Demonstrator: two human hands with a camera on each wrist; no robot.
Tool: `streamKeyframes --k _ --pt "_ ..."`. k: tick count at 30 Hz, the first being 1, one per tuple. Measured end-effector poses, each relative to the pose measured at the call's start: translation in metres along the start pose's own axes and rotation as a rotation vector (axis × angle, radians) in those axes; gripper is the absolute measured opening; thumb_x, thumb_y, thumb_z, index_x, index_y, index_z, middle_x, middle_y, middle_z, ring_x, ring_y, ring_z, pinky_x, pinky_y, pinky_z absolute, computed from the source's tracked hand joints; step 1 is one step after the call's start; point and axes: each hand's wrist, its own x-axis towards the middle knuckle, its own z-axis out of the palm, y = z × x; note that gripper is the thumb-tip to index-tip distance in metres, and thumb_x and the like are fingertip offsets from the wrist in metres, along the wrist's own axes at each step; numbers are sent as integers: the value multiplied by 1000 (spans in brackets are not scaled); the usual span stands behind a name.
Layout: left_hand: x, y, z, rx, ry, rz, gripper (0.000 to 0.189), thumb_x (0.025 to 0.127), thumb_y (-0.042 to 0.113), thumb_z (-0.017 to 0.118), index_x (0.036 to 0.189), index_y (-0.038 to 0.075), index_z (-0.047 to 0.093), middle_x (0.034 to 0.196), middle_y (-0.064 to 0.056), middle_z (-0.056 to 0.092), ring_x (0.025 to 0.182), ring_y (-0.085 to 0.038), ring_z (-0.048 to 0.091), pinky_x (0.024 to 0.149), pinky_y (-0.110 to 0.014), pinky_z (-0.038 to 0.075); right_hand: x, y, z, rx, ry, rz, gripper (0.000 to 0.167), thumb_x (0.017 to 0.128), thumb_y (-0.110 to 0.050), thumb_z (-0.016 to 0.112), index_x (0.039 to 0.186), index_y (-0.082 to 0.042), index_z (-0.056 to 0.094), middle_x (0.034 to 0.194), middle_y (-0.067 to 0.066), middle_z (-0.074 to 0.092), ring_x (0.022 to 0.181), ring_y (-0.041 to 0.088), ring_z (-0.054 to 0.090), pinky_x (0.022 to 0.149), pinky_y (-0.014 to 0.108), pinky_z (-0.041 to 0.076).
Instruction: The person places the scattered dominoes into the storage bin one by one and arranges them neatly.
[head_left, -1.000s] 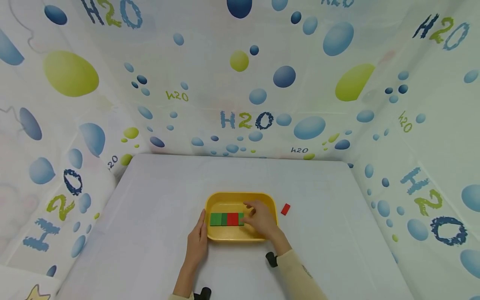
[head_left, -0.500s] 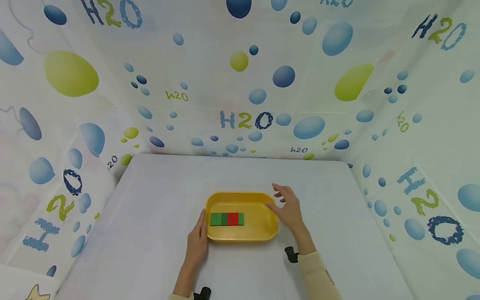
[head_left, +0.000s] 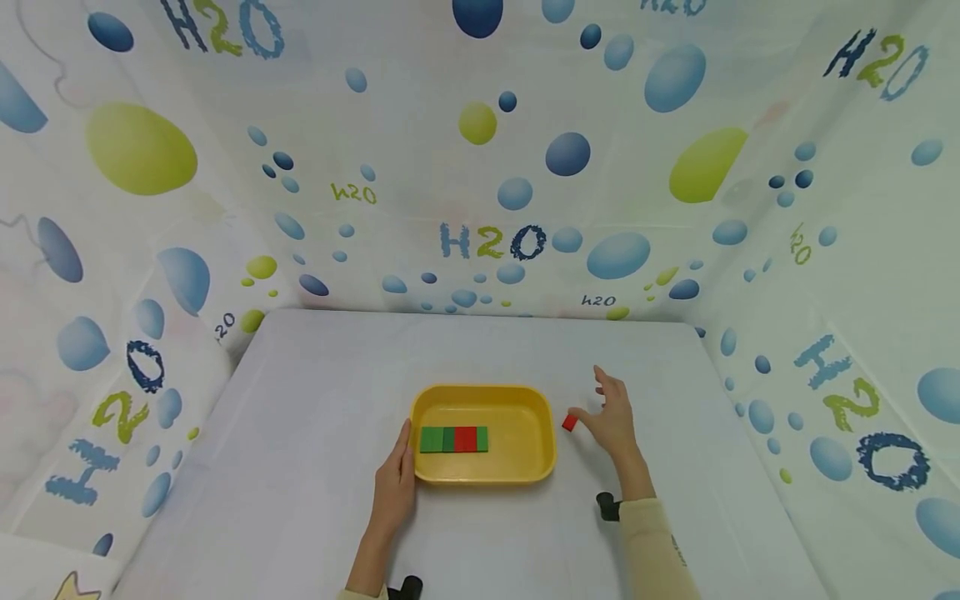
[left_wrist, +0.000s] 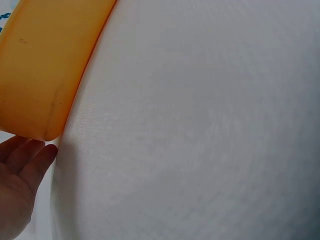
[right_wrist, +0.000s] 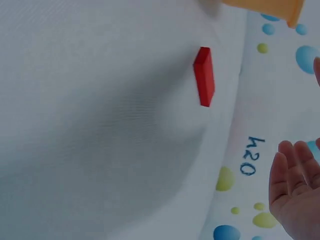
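Note:
A yellow tray [head_left: 521, 458] lies on the table, its underside edge seen as an orange wall [left_wrist: 45, 65] in the left wrist view. Against its left side rests my left hand [head_left: 395, 482], fingers extended along the rim. Inside the tray, green blocks [head_left: 432, 439] and a red block [head_left: 466, 439] form one short row. To the right of the tray lies a loose red rectangular block [right_wrist: 204, 76], partly covered by my right thumb in the head view. My right hand [head_left: 617, 419] hovers over it, thumb and fingers spread, gripping nothing; its fingers [right_wrist: 290, 175] appear relaxed in the right wrist view.
A white table surface [head_left: 315, 400] surrounds the tray. Behind and on both sides stand white walls [head_left: 420, 108] printed with blue and green dots and H2O lettering. Black wrist camera mounts [head_left: 609, 507] sit on both wrists.
My right hand has left the row of blocks in the tray and moved right, over the tray's edge, to the loose red block. The left hand and tray stay put.

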Motion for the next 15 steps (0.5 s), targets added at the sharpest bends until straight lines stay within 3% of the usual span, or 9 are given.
streamKeyframes --k 6,11,15 --pt "0 1 1 2 12 16 47 108 22 33 155 20 30 157 -3 35 145 -23 33 117 -36 29 -2 19 9 -70 -80 98 93 77 -12 83 151 0 29 143 25 41 126 40 47 109 56 43" --pt "0 0 2 10 36 36 46 108 23 34 154 19 33 156 -4 37 144 -24 36 115 -22 28 -6 27 16 -63 -142 167 93 77 -12 83 151 1 28 142 26 42 126 41 48 110 56 42" --pt "0 -1 2 9 22 35 47 108 24 33 154 19 31 157 -4 36 145 -24 34 117 -28 28 -7 30 21 -32 -161 196 88 76 -8 82 148 3 33 139 27 43 128 42 47 111 54 41"
